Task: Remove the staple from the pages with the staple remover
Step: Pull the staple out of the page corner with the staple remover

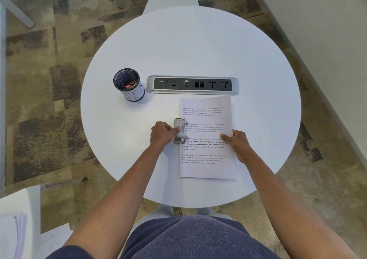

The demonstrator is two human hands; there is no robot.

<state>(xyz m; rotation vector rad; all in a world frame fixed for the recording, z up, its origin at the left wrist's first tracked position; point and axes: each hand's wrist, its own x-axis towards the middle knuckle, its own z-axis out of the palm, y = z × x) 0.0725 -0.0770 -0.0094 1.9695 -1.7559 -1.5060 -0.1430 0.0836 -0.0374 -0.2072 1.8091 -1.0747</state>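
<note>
White printed pages (207,159) lie on the round white table (123,143), right of centre. A grey metal staple remover (180,130) sits over the pages' left edge, about halfway down. My left hand (161,134) grips the remover from the left, thumb on top of it. My right hand (237,142) rests on the pages' right edge, thumb pressed flat on the paper. The staple itself is hidden under the remover.
A black mesh cup (129,85) marked BIN stands at the table's left, with small items inside. A silver and black socket strip (192,85) is set into the table just beyond the pages. More papers (17,229) lie on a surface at the lower left.
</note>
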